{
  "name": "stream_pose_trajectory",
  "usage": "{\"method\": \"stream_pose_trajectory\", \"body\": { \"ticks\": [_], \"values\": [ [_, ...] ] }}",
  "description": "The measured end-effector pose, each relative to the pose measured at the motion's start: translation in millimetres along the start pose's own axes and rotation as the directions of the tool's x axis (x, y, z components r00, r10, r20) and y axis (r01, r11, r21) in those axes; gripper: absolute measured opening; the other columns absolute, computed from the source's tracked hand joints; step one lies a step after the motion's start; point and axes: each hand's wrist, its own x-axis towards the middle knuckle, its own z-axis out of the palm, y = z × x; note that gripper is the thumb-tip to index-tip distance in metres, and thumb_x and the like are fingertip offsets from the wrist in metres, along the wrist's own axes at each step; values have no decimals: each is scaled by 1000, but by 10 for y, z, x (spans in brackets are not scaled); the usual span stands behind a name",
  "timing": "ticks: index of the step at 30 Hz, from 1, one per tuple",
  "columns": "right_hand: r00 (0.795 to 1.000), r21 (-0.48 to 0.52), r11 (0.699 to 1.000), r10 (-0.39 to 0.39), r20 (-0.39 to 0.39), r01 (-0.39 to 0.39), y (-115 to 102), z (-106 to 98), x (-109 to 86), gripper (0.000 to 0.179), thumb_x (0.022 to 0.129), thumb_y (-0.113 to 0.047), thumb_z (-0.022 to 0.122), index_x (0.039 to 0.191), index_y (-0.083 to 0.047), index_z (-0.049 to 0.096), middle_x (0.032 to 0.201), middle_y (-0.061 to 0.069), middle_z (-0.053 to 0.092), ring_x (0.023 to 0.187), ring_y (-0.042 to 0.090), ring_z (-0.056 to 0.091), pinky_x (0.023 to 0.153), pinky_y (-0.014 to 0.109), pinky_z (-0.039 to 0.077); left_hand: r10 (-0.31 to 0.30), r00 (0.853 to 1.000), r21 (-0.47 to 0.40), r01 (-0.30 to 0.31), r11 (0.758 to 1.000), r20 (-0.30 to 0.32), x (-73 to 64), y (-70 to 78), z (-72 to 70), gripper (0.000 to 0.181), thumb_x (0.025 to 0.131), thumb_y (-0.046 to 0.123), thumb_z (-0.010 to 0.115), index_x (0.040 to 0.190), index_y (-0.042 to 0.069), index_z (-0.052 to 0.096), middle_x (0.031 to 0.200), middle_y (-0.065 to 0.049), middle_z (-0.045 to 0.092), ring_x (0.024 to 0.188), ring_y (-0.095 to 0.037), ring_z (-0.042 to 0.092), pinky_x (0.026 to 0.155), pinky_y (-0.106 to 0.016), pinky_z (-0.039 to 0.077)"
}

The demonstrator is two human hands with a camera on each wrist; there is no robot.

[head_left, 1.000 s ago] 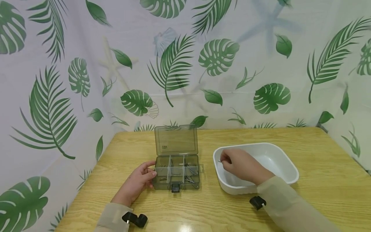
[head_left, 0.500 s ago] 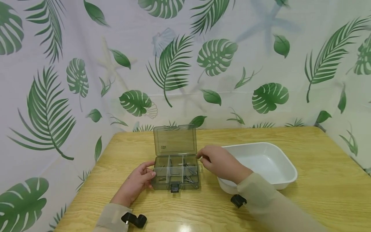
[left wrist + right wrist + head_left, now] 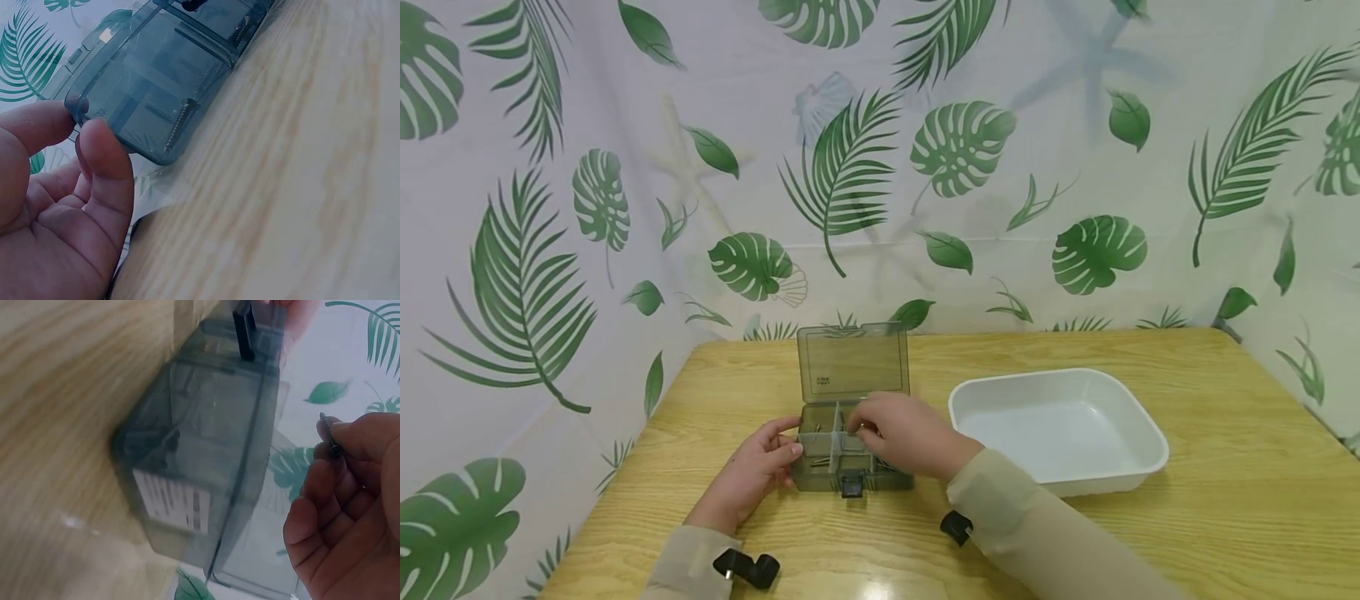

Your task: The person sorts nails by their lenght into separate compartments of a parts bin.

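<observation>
A smoky see-through compartment box stands on the table with its lid raised at the back. My left hand grips the left side of the box; in the left wrist view thumb and forefinger pinch its corner. Through the wall there, a screw shows inside. Over the middle compartments is my right hand, hiding part of the right side. Between its thumb and forefinger it pinches a small dark screw, seen in the right wrist view.
Right of the box sits a white plastic basin. The wooden table ends at a leaf-printed cloth behind and at both sides. Dark devices are strapped at both wrists.
My right hand has moved left from over the white basin, past the box's right side, to above its compartments. The left hand has stayed on the box.
</observation>
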Motion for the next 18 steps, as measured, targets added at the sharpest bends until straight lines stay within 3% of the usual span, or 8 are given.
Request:
{"method": "stream_pose_trajectory", "body": {
  "ticks": [7,18],
  "values": [
    [999,39,999,25,44,-27,-63,38,20,20,96,-25,53,108,-20,68,95,-14,55,80,3,52,70,24,48,-3,1000,12,3,1000,3,0,6,7,51,96,13,54,143,9,33,105,-13,48,73,-19,47,60,-33,50],
    [993,68,991,110,39,-113,35,-37,-91,22,93,-33,56,112,-23,64,100,-12,56,87,6,53,74,28,47,-3,1000,19,3,1000,-6,-8,22,11,51,96,12,55,142,10,35,105,-13,48,70,-18,46,61,-33,50]
  ]
}}
